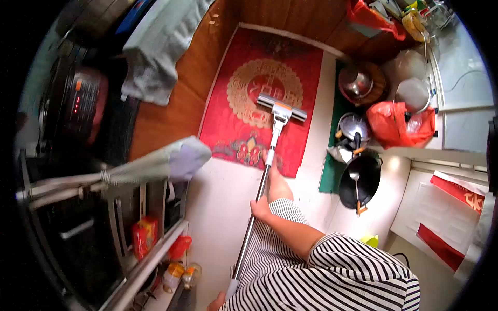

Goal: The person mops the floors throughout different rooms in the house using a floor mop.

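Observation:
A sponge mop (pixel 281 109) with a long silver pole lies across the middle of the view. Its wide head rests on a red mat (pixel 217 124) with a gold round pattern. My right hand (pixel 261 208) is wrapped around the pole about midway along. Down at the bottom edge, my left hand (pixel 217 301) is at the grey end of the handle, closed around it as far as I can see; part of it is cut off. My bare lower leg (pixel 280 186) shows beside the pole, below striped clothing.
At right, a black wok (pixel 360 181) with a spatula, a lidded pot (pixel 354 127) and a red plastic bag (pixel 399 123) stand by a green mat (pixel 328 171). On the left are a metal rack (pixel 150 259) with a hanging cloth (pixel 187 158) and a wooden cabinet (pixel 179 93).

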`<state>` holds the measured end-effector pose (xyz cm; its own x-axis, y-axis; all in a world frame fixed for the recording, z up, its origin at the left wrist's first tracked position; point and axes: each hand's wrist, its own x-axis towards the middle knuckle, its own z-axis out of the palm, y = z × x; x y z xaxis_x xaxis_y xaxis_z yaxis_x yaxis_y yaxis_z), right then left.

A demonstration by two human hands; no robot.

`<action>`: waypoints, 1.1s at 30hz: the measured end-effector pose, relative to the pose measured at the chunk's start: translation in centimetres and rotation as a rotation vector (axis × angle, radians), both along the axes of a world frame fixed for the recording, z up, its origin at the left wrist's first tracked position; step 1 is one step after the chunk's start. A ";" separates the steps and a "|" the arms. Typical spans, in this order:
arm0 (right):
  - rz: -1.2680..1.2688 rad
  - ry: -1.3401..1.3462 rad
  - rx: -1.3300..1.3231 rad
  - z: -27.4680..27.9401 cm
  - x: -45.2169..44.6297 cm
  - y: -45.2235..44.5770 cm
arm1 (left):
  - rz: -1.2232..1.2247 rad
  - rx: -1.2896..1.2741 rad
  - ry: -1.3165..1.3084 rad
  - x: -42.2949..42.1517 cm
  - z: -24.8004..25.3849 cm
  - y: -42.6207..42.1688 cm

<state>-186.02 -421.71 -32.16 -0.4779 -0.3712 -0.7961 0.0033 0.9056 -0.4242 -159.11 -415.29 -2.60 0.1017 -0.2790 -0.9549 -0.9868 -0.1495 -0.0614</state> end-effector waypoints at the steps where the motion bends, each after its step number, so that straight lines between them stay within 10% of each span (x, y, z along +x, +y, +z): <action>1: -0.061 -0.196 0.081 -0.5 3.5 3.7 | 0.019 0.001 -0.023 2.5 1.1 2.7; 3: -0.201 -0.017 -0.296 0.1 11.7 11.4 | 0.053 -0.004 -0.055 7.1 3.5 8.1; 8: 0.717 -0.339 0.153 6.9 19.4 20.1 | 0.184 -0.007 -0.119 15.0 7.5 19.7; 14: 0.530 -0.385 0.087 7.0 17.7 21.4 | 0.324 -0.073 -0.077 16.5 6.3 27.0; 16: 0.832 -0.229 -0.068 -4.9 17.8 21.3 | 0.339 -0.169 0.031 14.7 3.4 27.1; 20: 0.464 -0.346 -0.189 -0.3 2.7 3.6 | 0.467 -0.539 0.246 3.3 -2.8 20.2; 24: 0.387 -0.101 -0.250 -10.4 -5.6 -9.1 | 0.544 -0.698 0.406 -9.4 -6.3 8.5; 25: 0.194 -0.186 -0.253 -2.8 -5.6 -10.6 | 0.533 -0.683 0.427 -10.7 -7.4 7.7; 29: 0.221 -0.079 -0.198 -11.6 -1.3 -6.2 | 0.532 -0.544 0.329 -8.1 -7.0 11.4; 33: 0.309 -0.106 -0.061 -2.1 7.7 6.9 | 0.524 -0.299 0.120 0.9 -4.0 23.0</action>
